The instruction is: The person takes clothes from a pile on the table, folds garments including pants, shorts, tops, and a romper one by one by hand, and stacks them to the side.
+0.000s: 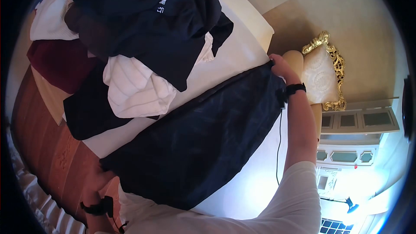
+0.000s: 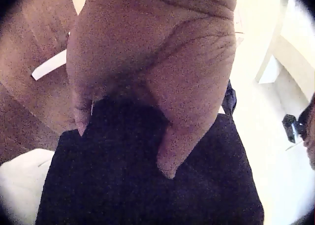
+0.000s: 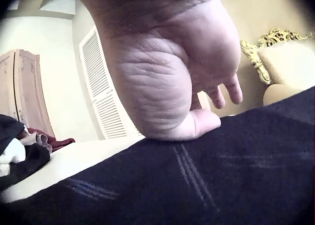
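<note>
Dark garment (image 1: 195, 136): left hand (image 1: 99, 179), nearly closed, grips its eight-o'clock end; right hand (image 1: 284, 68) pinches it at two; even tension should smooth it best.

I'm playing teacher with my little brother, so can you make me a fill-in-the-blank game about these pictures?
1. Between them, the left hand and the right hand hold ____ dark garment.
2. A black strap circles the right ____.
3. The carved frame of the ornate chair is coloured ____.
4. The printed characters on the topmost dark clothing in the heap are coloured ____.

Missing words: one; wrist; gold; white.
</note>
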Tool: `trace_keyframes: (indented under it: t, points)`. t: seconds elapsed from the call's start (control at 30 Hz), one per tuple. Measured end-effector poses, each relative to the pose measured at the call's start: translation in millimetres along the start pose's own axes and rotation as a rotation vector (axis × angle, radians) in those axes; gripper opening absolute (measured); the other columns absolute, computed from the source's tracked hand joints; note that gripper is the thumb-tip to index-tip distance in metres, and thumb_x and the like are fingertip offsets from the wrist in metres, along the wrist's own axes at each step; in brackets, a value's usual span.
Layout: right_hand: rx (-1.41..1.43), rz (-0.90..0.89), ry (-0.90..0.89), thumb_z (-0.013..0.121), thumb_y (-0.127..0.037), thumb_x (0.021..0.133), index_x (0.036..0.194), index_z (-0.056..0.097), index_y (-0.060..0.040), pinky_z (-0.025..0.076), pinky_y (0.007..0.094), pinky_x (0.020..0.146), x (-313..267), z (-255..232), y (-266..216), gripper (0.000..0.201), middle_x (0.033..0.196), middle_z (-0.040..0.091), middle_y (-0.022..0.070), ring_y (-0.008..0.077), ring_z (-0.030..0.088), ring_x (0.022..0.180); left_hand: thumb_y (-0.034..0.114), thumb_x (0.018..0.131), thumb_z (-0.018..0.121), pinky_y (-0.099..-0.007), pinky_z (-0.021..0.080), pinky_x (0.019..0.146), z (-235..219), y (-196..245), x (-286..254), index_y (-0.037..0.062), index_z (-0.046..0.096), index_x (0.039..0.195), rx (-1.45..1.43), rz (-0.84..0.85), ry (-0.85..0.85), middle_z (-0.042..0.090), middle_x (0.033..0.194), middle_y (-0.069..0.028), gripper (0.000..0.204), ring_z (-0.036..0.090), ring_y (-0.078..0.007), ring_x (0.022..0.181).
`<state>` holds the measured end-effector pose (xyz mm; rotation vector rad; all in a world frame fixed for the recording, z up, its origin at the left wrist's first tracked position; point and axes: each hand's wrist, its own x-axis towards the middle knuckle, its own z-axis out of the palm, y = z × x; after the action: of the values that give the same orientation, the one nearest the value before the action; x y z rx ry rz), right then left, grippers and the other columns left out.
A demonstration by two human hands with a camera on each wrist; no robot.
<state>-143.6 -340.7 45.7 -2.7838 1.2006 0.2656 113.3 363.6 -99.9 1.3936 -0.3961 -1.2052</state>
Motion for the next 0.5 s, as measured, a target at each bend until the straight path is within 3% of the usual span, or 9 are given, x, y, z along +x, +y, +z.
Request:
trace_keyframes:
  t: [0.13,0.2,0.27,0.37,0.43,0.5]
  points:
    - [-0.199,0.013,-0.033,0.072,-0.015,0.072,0.108,0.074,-0.0072,0.054,0.0439,0.096,5.0,-6.4,23.3,0.037,0.113,0.071,0.021,0.0404,0.066,0.112,-0.013,0.075,0.076,-0.034,0.052,0.099,-3.3,17.2,-7.9,0.0008,0.059,0.136,0.126,0.005,0.043,0.062,0.134,-0.008,0.065,0.062,-0.0195,0.12]
    - [-0.231,0.075,-0.048,0.074,-0.016,0.072,0.108,0.072,-0.0049,0.053,0.0432,0.095,-10.8,-26.9,5.4,0.038,0.11,0.071,0.0202,0.0387,0.067,0.109,-0.013,0.073,0.075,-0.0338,0.051,0.099,-3.6,28.4,-10.0,0.0002,0.061,0.133,0.224,0.034,0.083,0.063,0.132,-0.0085,0.064,0.062,-0.0206,0.12]
    - [-0.261,0.147,-0.063,0.076,-0.017,0.071,0.108,0.071,-0.0026,0.052,0.0426,0.093,-30.1,-36.8,6.6,0.04,0.107,0.071,0.0194,0.0371,0.067,0.106,-0.013,0.068,0.072,-0.0329,0.048,0.1,-3.5,41.3,-12.1,-0.0008,0.061,0.131,0.518,0.097,0.148,0.062,0.13,-0.0111,0.065,0.061,-0.0243,0.122]
    - [-0.231,0.068,0.107,0.078,-0.017,0.072,0.103,0.071,-0.0031,0.053,0.0426,0.088,-66.4,-47.2,25.3,0.035,0.099,0.071,0.0163,0.0347,0.067,0.101,-0.012,0.067,0.069,-0.0327,0.047,0.102,-17.9,52.7,-21.6,-0.0023,0.06,0.129,0.499,-0.001,0.098,0.059,0.131,-0.0141,0.064,0.059,-0.0277,0.124]
    - [0.12,-0.024,0.303,0.078,-0.018,0.072,0.089,0.069,-0.0016,0.055,0.04,0.082,-101.2,-56.1,34.0,0.025,0.087,0.069,0.0151,0.0303,0.07,0.088,-0.012,0.07,0.068,-0.0332,0.047,0.101,-21.8,64.4,-36.4,-0.0033,0.061,0.127,0.68,0.065,0.157,0.058,0.131,-0.0142,0.058,0.06,-0.0271,0.122]
    - [0.144,0.089,0.247,0.078,-0.016,0.072,0.086,0.066,-0.0012,0.054,0.0371,0.078,-129.3,-72.0,44.4,0.023,0.083,0.066,0.0119,0.0254,0.066,0.082,-0.012,0.072,0.067,-0.0338,0.047,0.099,-22.1,62.5,-46.4,-0.0044,0.061,0.124,0.86,0.142,0.219,0.058,0.131,-0.0143,0.053,0.06,-0.0265,0.12]
